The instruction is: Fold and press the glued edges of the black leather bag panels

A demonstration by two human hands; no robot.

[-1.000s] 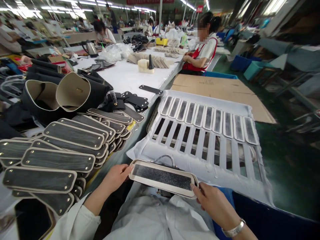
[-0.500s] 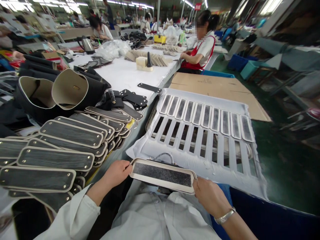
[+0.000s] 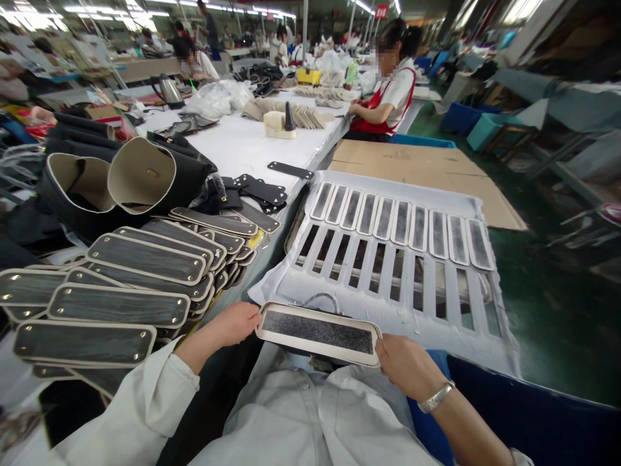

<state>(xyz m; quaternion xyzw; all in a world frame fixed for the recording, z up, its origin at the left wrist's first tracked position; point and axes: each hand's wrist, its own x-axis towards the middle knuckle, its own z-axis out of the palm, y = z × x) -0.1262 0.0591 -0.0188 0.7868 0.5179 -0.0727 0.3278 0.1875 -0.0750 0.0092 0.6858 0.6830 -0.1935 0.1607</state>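
Note:
In front of my lap, a long panel with rounded corners point(image 3: 317, 333) is stretched between my hands, with a cream border and a dark grey, rough-looking strip along its middle. My left hand point(image 3: 239, 323) pinches its left end. At the right end, the fingers of my right hand point(image 3: 410, 366) are closed on the rim. Under the panel shows a black part with a small metal fitting, mostly hidden. Just beyond lies a white cloth-covered rack point(image 3: 286, 285) with long slots. A row of similar cream-edged panels point(image 3: 385, 219) lies along its far side.
Left, a table holds piled dark panels with metal studs point(image 3: 119, 307), open black bags point(image 3: 140, 175) and black straps point(image 3: 290, 170). Farther back are a cream block point(image 3: 280, 124) and a co-worker in a red apron point(image 3: 388, 103). Cardboard point(image 3: 412, 175) lies beyond the rack; a blue bin point(image 3: 524, 414) stands right.
The panel in my hands has shifted slightly up and to the right, its right end tilting upward a little. Both hands keep hold of it.

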